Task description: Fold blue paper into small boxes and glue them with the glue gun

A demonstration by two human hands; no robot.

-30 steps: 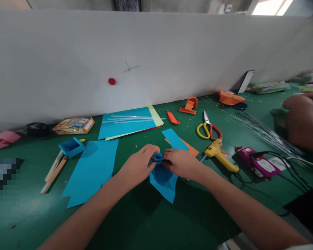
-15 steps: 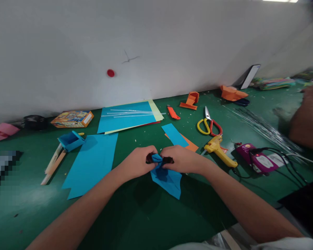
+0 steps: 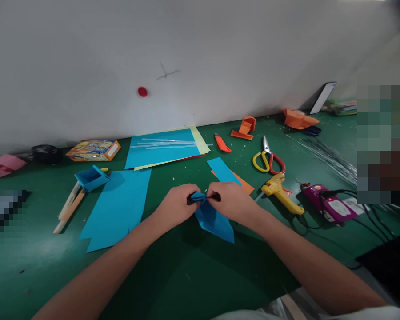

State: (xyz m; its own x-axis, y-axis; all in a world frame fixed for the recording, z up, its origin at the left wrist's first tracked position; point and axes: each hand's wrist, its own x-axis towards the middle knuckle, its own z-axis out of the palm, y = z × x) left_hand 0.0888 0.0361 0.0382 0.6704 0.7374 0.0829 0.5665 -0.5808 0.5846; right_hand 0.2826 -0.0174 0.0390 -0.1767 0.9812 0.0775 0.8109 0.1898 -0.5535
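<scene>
Between my two hands is a piece of blue paper (image 3: 215, 221), pinched and folded along its top edge, its loose part hanging toward me. My left hand (image 3: 179, 204) grips the folded edge from the left, fingers curled in. From the right, my right hand (image 3: 227, 199) pinches the same edge close beside it. Just behind my right hand a blue paper strip (image 3: 222, 170) lies across an orange piece of paper (image 3: 245, 182). A yellow glue gun (image 3: 282, 194) rests to the right, below scissors (image 3: 268, 156) with one yellow and one red handle.
Cut blue sheets (image 3: 118, 206) lie left, beside a folded blue paper box (image 3: 91, 178) on sticks. Stacked paper (image 3: 162, 149) with clear glue sticks and a red cutter (image 3: 222, 143) lie near the wall. A purple power box (image 3: 330, 202) with cables stands right. Folded orange paper (image 3: 246, 128) sits behind.
The blue paper's hanging part has swung up a little and its folded edge looks flatter. Both hands stay pinched on it, shifted slightly upward.
</scene>
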